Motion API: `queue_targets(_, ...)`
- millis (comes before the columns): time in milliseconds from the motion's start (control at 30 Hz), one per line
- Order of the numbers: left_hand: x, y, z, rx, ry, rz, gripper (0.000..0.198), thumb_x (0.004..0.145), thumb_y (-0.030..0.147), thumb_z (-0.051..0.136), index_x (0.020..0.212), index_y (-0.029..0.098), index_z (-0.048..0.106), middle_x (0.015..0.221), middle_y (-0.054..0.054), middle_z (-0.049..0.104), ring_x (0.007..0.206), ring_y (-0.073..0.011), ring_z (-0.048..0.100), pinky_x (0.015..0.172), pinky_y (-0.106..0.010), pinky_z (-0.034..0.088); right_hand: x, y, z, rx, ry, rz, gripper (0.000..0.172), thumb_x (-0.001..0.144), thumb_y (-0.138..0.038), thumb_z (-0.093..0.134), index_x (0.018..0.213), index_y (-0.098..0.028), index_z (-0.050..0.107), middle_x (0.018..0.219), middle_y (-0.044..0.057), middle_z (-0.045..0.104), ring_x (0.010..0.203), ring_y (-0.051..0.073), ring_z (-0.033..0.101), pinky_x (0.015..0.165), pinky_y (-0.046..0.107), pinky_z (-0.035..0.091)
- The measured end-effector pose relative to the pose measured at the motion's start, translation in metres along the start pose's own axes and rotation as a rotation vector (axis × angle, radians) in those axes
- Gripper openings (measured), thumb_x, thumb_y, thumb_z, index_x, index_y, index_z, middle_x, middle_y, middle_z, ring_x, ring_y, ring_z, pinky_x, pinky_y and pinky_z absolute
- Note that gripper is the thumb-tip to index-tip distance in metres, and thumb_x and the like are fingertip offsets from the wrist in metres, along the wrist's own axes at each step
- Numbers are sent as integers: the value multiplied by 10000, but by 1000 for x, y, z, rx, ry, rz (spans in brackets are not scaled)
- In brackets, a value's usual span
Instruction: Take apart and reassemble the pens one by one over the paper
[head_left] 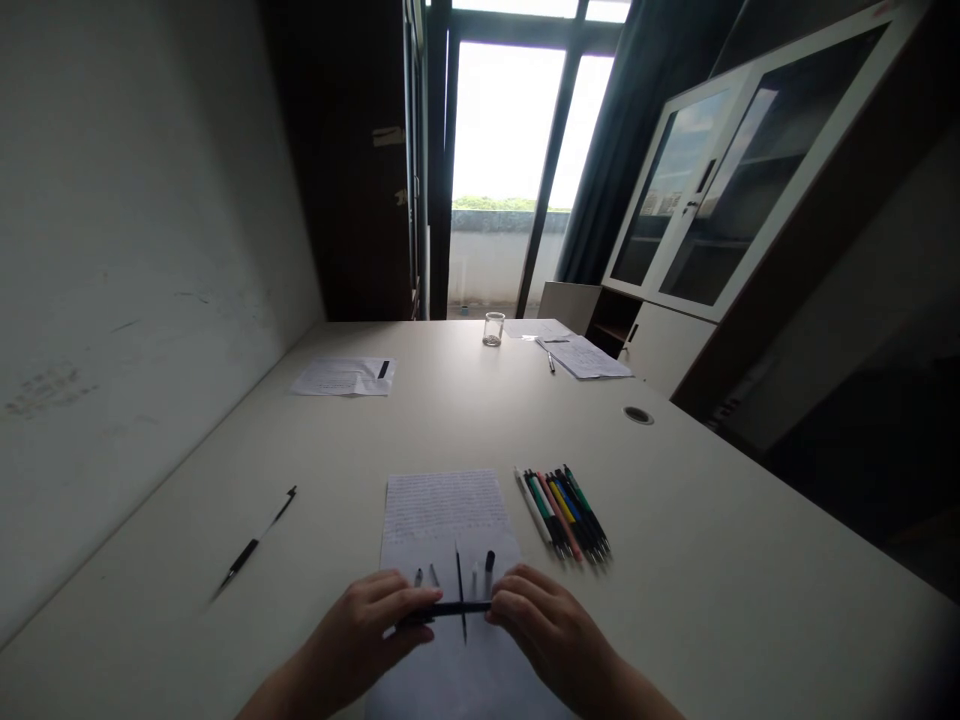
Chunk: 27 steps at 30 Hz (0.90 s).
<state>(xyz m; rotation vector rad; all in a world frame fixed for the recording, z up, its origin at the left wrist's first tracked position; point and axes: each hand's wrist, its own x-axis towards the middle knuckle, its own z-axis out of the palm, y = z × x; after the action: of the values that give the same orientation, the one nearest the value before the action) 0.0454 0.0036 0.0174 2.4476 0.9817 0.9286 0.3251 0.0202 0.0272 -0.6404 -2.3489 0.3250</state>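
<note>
Both my hands grip one dark pen (pixel 459 608), held level above a sheet of paper (pixel 442 500) with handwriting on its upper part. My left hand (pixel 367 625) is closed round the left end, and my right hand (pixel 551 625) pinches the right end. Below the pen, a thin dark refill (pixel 460 575) lies lengthwise on the sheet. Around it are small pen parts: a dark-capped piece (pixel 490 562), a pale thin piece (pixel 475 575) and two small pieces (pixel 433 574) near my left fingers. What my fingertips cover is hidden.
Right of the sheet lies a row of several coloured pens (pixel 562 512). A black-and-white pen (pixel 255 540) lies to the left. Farther back are a paper (pixel 345 377), a clear glass (pixel 493 330), stacked papers (pixel 589 358) and a round cable hole (pixel 638 415). A wall (pixel 150 300) borders the left.
</note>
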Motion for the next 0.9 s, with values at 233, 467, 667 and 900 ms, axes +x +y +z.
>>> queue_targets(233, -1, -4, -2, -24, 162, -57, 201, 999, 262, 558, 1155, 247, 685, 859, -58, 721, 756, -172, 684, 685, -270, 582, -5, 20, 7, -40, 86, 131, 198, 995, -317, 580, 1157, -204, 582, 951, 72, 666, 876, 218, 613, 748, 355, 555)
queue_targets(467, 4, -5, -5, -77, 271, -79, 195, 984, 236, 589, 1138, 232, 709, 825, -56, 720, 725, -160, 662, 651, -247, 567, -10, 37, 16, -196, 75, 265, 302, 993, -249, 566, 1295, -236, 586, 1025, 89, 631, 924, 238, 631, 755, 376, 594)
queue_targets(667, 3, -11, -2, -99, 308, -64, 208, 959, 174, 625, 1146, 216, 706, 829, -49, 712, 746, -153, 650, 669, -236, 553, -11, 37, 17, -168, 32, 288, 237, 957, -119, 572, 1159, -222, 642, 988, 79, 648, 912, 239, 636, 750, 363, 589)
queue_targets(900, 2, -13, 0, -115, 320, -77, 226, 946, 165, 641, 1158, 215, 700, 830, -43, 711, 717, -148, 628, 635, -231, 543, -9, 33, 4, 76, 200, 408, 129, 969, -263, 589, 1060, -220, 670, 909, 61, 675, 705, 179, 643, 597, 288, 565)
